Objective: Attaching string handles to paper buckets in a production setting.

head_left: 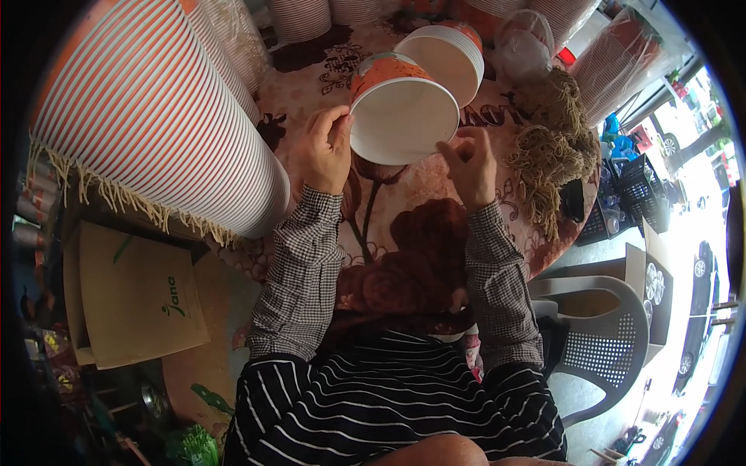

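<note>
A large paper tub [404,120] with an orange printed outside and white inside is tilted, its open mouth toward me. My left hand [328,154] is closed at the left side of its rim, thumb and fingers pinching the edge. My right hand [471,167] is curled at the lower right of the rim, its thumb and forefinger at the edge. Just behind lies a short nested stack of the same tubs [451,62], on its side. The tub's far outer side is hidden.
A long stack of nested tubs [179,116] leans across the left. Tangled tan cord [548,140] lies at the right of the patterned tablecloth [404,256]. More wrapped stacks [622,62] stand behind. A cardboard box [144,295] and a plastic chair [602,342] flank the table.
</note>
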Motion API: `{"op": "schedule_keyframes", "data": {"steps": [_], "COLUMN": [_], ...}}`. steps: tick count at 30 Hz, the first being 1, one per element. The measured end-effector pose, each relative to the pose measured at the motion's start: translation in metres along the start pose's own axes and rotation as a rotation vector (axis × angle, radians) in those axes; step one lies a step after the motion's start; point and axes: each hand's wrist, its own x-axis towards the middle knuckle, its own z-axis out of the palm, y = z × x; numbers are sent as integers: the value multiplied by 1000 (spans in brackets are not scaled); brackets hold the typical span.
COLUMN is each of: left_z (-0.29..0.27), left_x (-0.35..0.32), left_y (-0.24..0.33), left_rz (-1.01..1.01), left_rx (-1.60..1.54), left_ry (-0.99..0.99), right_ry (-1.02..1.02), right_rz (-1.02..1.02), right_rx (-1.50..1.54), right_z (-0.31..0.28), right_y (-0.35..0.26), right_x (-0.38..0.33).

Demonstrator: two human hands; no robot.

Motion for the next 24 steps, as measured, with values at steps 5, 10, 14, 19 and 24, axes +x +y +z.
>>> {"op": "schedule_keyframes", "data": {"steps": [5,10,14,19,24], "left_z": [-1,-4,-4,-7,-4], "left_x": [0,-3,-3,1,-26], "left_y": [-15,-28,-32,-25,39], "left_rz": [-91,-124,-89,35,2], "left_rx": [-100,29,92,159,-204], "left_ry": [-62,-93,-71,45,-255], "right_ry": [-14,-212,-283,-311,-28], "right_rz": [191,172,280,245,45], "right_rx": [173,28,46,47,9], "right_z": [-8,2,7,6,11], "right_y": [-3,4,-5,-15,-16], "right_x": [8,2,-2,-4,-10]}}
